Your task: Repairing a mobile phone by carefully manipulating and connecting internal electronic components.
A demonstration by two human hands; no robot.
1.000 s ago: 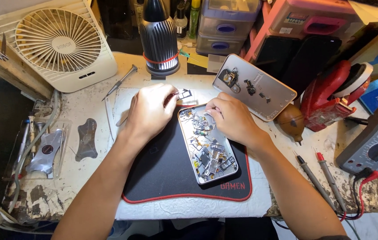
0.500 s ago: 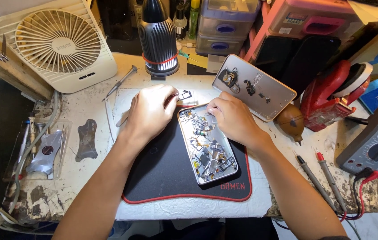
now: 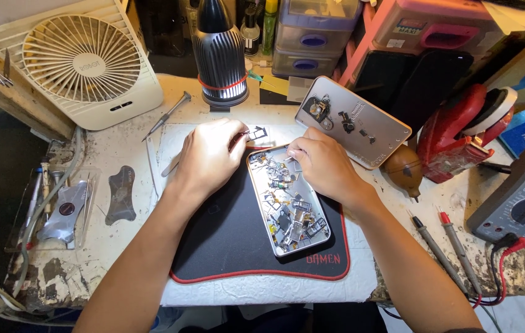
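Observation:
A silver phone back shell (image 3: 287, 206) lies on a black mat (image 3: 231, 234), filled with several small metal parts and screws. My left hand (image 3: 210, 154) rests at the shell's upper left corner, fingers curled around a thin dark tool whose tip points at small parts above the shell. My right hand (image 3: 321, 166) sits at the shell's upper right edge, fingertips pinched among the loose parts; whether it holds one I cannot tell. A second phone panel (image 3: 352, 120) with a few parts on it lies tilted just behind my right hand.
A white desk fan (image 3: 83, 61) stands far left, a black ribbed lamp base (image 3: 220, 58) behind the mat. A screwdriver (image 3: 167, 114), a pry tool (image 3: 120, 194), a brown blower bulb (image 3: 401, 172), multimeter (image 3: 521, 197) with probes (image 3: 441, 246), red device (image 3: 459, 135) and drawers (image 3: 315, 34) surround the mat.

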